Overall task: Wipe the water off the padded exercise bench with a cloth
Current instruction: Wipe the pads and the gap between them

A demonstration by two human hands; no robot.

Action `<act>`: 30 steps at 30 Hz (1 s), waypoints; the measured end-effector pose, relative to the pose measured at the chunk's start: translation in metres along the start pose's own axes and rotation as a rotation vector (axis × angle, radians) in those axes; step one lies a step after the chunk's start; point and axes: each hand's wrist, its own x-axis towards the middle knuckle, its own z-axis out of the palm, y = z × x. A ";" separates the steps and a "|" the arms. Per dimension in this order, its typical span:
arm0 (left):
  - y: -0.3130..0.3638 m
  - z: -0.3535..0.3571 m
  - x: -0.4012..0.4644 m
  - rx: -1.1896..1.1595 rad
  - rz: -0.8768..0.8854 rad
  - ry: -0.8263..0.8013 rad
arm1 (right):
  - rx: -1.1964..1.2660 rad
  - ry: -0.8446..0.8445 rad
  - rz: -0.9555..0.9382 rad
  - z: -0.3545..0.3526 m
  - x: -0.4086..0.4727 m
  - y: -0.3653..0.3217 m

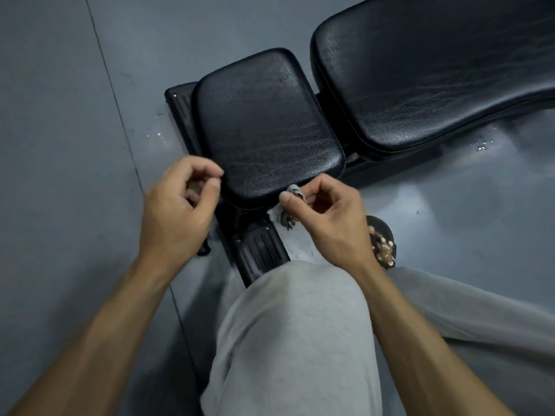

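The black padded bench has a small seat pad (264, 124) in the middle and a long back pad (435, 70) at the upper right. My right hand (333, 223) pinches a white cloth with a dark pattern (295, 244) at the seat pad's near right corner. The cloth hangs down from my fingers over the bench frame. My left hand (177, 205) hovers at the pad's near left corner, fingers curled and thumb against the forefinger, with no cloth visible in it. No clear drops show on the pads.
The black bench frame (261, 250) runs toward my knee in grey trousers (300, 325). My sandalled foot (383, 241) stands right of it. Water drops (157, 135) lie on the grey floor at the left, and more water drops (482, 145) at the right.
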 end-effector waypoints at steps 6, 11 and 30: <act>-0.016 0.021 -0.046 -0.240 -0.192 -0.177 | -0.040 -0.114 0.054 -0.006 0.009 -0.009; -0.002 0.036 -0.054 -0.315 -0.215 -0.126 | -0.111 -0.371 0.155 0.002 0.018 -0.026; -0.047 0.081 -0.071 -0.674 -0.317 0.179 | -0.964 -0.513 -0.841 0.089 0.126 -0.045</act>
